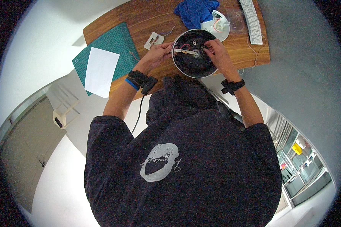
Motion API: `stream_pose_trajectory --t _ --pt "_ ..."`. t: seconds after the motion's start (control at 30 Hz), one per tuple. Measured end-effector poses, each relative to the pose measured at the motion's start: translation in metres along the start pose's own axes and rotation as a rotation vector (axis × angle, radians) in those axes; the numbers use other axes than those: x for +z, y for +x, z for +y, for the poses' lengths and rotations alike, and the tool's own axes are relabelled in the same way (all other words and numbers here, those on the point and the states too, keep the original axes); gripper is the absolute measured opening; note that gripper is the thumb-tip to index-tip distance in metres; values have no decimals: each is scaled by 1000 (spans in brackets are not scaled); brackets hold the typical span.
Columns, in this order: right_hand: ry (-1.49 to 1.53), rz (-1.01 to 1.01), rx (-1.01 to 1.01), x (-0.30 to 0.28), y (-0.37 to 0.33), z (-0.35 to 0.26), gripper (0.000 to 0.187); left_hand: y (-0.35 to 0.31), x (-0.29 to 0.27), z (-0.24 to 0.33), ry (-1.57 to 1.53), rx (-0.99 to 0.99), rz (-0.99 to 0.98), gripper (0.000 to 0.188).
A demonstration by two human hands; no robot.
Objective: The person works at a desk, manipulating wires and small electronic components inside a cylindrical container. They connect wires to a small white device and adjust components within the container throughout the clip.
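A round housing (pixel 185 71) with a black inside and a pale rim lies at the near edge of the table. Across its inner left half runs a narrow white strip (pixel 183 51), ending near a round centre part; a red wire (pixel 186 45) loops beside it. My left hand (pixel 159 54) is closed at the housing's left rim, by the strip's outer end. Over the right side of the housing, my right hand (pixel 218 55) reaches in with its fingertips pinched together. Whatever those fingertips hold is too small and dark to name.
Left on the wooden table (pixel 155 17) lie a green cutting mat (pixel 121 38) and a white paper sheet (pixel 101 72). A white cut-out plate (pixel 154 40) with a cable sits beside the housing. Farther back are a blue cloth (pixel 195 13), a white round cover (pixel 222 32) and a white keyboard (pixel 251 22).
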State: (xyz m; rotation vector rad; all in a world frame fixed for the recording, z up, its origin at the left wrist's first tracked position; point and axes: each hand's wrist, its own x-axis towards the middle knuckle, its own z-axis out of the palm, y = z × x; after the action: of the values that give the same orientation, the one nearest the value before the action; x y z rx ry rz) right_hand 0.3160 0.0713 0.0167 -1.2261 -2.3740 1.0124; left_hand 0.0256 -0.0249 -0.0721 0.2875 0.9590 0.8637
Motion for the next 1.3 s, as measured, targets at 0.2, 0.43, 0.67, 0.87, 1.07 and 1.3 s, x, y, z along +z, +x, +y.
stream_pose_trajectory --t 0.2,0.43,0.67,0.87,1.07,1.3 --pt "-51 -31 34 1 4 3 14 -9 11 11 112 -15 38 42" --pt "-88 -6 81 3 3 -9 14 -6 9 7 37 -20 44 39" --pt "-153 51 53 11 -2 -18 15 -12 17 16 50 -3 44 38" --pt "-210 104 8 19 -1 -15 15 -8 11 10 -12 10 32 36" --pt "-211 106 44 19 3 -11 15 1 5 3 60 49 -56 39" --pt "-201 178 3 24 10 -16 13 2 7 -1 -40 54 -7 41"
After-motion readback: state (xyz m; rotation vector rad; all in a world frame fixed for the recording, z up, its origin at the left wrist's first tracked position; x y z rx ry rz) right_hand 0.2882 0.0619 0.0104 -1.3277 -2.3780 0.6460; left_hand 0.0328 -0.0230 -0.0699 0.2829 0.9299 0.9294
